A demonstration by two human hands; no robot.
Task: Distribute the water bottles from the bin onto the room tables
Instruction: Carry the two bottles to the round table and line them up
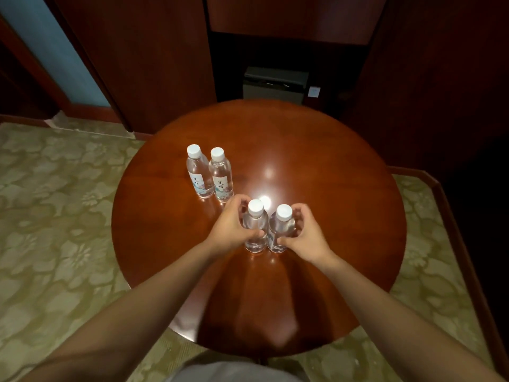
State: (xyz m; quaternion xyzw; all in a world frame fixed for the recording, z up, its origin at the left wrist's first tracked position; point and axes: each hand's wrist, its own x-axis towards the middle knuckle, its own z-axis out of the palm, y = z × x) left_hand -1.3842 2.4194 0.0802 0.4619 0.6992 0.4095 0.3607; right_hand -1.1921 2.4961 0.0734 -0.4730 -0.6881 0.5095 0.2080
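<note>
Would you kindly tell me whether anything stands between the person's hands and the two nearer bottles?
Nothing visible does. The left hand grips the left near bottle and the right hand grips the right near bottle, both upright on the table. The far pair stands apart, beyond the left hand.

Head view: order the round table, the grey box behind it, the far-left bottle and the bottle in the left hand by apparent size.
1. round table
2. grey box
3. far-left bottle and held bottle in the left hand: alike; the held one is nearer and partly covered, so unranked.
</note>
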